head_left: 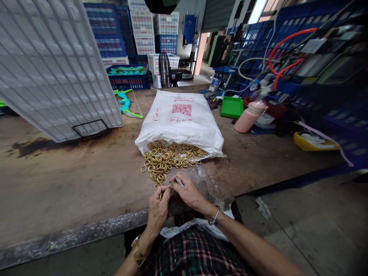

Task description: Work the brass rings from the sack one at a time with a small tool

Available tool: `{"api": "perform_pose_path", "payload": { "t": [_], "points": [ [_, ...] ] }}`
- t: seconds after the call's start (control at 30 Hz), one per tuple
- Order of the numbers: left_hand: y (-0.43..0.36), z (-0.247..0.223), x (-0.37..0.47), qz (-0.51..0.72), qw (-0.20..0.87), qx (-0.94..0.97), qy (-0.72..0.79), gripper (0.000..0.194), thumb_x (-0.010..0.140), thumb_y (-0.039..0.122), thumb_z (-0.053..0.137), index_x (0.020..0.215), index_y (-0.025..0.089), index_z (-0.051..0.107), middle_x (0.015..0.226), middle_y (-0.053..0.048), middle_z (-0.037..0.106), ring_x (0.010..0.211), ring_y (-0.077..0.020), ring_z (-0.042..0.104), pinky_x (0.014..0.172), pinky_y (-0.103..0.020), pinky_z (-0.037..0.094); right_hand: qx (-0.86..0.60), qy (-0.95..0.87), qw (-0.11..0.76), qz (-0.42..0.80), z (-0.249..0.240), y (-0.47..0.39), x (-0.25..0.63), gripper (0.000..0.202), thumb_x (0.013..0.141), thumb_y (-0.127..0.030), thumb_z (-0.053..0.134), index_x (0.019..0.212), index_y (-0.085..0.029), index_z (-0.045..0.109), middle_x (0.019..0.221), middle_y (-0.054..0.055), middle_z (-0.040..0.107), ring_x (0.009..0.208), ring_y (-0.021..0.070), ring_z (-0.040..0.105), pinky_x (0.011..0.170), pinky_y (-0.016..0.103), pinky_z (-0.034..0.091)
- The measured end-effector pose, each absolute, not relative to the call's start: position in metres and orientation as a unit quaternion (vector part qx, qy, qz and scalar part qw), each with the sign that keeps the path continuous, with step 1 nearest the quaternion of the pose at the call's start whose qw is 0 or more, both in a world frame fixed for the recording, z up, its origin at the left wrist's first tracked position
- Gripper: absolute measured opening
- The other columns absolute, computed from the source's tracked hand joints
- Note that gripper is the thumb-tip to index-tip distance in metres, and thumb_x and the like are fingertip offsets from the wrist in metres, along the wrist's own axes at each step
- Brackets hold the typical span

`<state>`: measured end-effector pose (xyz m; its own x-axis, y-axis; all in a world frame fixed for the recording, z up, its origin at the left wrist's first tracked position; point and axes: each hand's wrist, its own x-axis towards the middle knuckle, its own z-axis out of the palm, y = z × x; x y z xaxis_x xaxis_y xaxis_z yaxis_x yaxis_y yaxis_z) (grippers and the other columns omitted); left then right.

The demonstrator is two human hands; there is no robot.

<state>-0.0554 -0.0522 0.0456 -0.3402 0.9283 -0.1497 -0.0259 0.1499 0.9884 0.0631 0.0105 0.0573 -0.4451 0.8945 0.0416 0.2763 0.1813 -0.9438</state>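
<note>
My left hand (158,205) is closed on a small brass-coloured ring (161,196), close to the table's front edge. Right beside it, my right hand (187,193) grips a slim silver tool (179,181), its kind too small to make out. The fingertips of both hands meet at the ring. Just beyond them, a heap of brass rings (161,161) spills from the open mouth of a white woven sack (178,126) with red print. A few rings lie loose near my left fingers.
A white ribbed panel (57,69) stands at the left, beside a toy bow (125,103). To the right are a green tray (231,107), a pink bottle (249,117) and a yellow dish (314,142). Behind the table stand a fan (164,71) and stacked crates (105,30).
</note>
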Motion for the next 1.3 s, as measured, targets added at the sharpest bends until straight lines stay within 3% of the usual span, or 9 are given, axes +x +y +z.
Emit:
{"api": "perform_pose_path", "payload": {
  "t": [0.1,0.23,0.33,0.4,0.53,0.77,0.97,1.1,1.3],
  "points": [
    [-0.052,0.047,-0.057,0.528,0.340,0.454,0.632,0.021,0.077,0.036,0.056,0.068,0.018,0.063,0.061,0.001,0.057,0.059,-0.0132,0.051,0.059,-0.023,0.040,-0.447,-0.703,0.284,0.474,0.059,0.011,0.064,0.018,0.083,-0.028,0.042,0.070,-0.018,0.051,0.062,-0.004,0.047,0.060,0.0107,0.043,0.057,0.022,0.033],
    [-0.053,0.046,-0.057,0.518,0.324,0.494,0.619,0.018,0.079,0.031,0.053,0.073,0.019,0.064,0.067,-0.001,0.063,0.064,-0.0150,0.056,0.065,-0.025,0.042,-0.445,-0.688,0.243,0.520,0.058,0.010,0.064,0.027,0.084,-0.032,0.041,0.061,-0.019,0.045,0.056,-0.005,0.044,0.054,0.0097,0.040,0.052,0.022,0.030],
    [-0.053,0.047,-0.056,0.518,0.373,0.480,0.602,0.019,0.079,0.033,0.054,0.073,0.018,0.064,0.067,-0.001,0.062,0.064,-0.0141,0.055,0.064,-0.024,0.042,-0.442,-0.662,0.246,0.553,0.054,0.011,0.064,0.026,0.082,-0.034,0.043,0.061,-0.019,0.045,0.056,-0.005,0.044,0.054,0.0091,0.039,0.051,0.021,0.029],
    [-0.054,0.047,-0.055,0.513,0.446,0.431,0.593,0.023,0.079,0.040,0.055,0.077,0.018,0.062,0.061,0.002,0.056,0.054,-0.0110,0.050,0.053,-0.022,0.039,-0.453,-0.657,0.257,0.546,0.053,0.011,0.064,0.023,0.079,-0.032,0.046,0.060,-0.019,0.044,0.056,-0.006,0.041,0.054,0.0088,0.037,0.050,0.021,0.028],
    [-0.055,0.046,-0.054,0.492,0.574,0.317,0.572,0.038,0.074,0.055,0.056,0.085,0.019,0.054,0.052,0.009,0.044,0.035,-0.0044,0.029,0.035,-0.017,0.022,-0.461,-0.667,0.264,0.523,0.054,0.010,0.063,0.019,0.076,-0.029,0.048,0.061,-0.018,0.046,0.056,-0.007,0.039,0.055,0.0086,0.035,0.050,0.021,0.027],
    [-0.058,0.055,-0.053,0.537,0.643,0.253,0.484,0.037,0.069,0.050,0.066,0.076,0.018,0.049,0.058,0.008,0.048,0.038,-0.0021,0.034,0.035,-0.014,0.023,-0.420,-0.655,0.267,0.569,0.056,0.009,0.064,0.023,0.083,-0.030,0.043,0.066,-0.017,0.052,0.058,-0.004,0.051,0.057,0.0096,0.044,0.054,0.021,0.033],
    [-0.057,0.059,-0.052,0.560,0.633,0.231,0.482,0.041,0.064,0.051,0.070,0.072,0.019,0.046,0.056,0.008,0.047,0.037,-0.0021,0.033,0.034,-0.014,0.024,-0.457,-0.762,0.236,0.394,0.055,0.006,0.069,0.018,0.082,-0.020,0.041,0.065,-0.019,0.046,0.058,-0.003,0.048,0.055,0.0107,0.041,0.054,0.022,0.029],
    [-0.057,0.056,-0.054,0.562,0.622,0.245,0.488,0.040,0.067,0.052,0.068,0.075,0.019,0.047,0.056,0.008,0.048,0.038,-0.0023,0.034,0.035,-0.014,0.024,-0.412,-0.838,0.178,0.310,0.052,-0.002,0.070,0.011,0.077,-0.012,0.042,0.072,-0.019,0.051,0.062,-0.001,0.053,0.057,0.0119,0.043,0.055,0.024,0.027],
    [-0.059,0.053,-0.055,0.558,0.615,0.244,0.500,0.040,0.069,0.053,0.066,0.075,0.019,0.046,0.056,0.008,0.048,0.039,-0.0028,0.035,0.035,-0.014,0.024,-0.416,-0.865,0.158,0.234,0.050,-0.004,0.068,0.014,0.074,-0.012,0.044,0.079,-0.018,0.055,0.069,0.003,0.059,0.059,0.0138,0.047,0.056,0.026,0.027]
  ]
}}
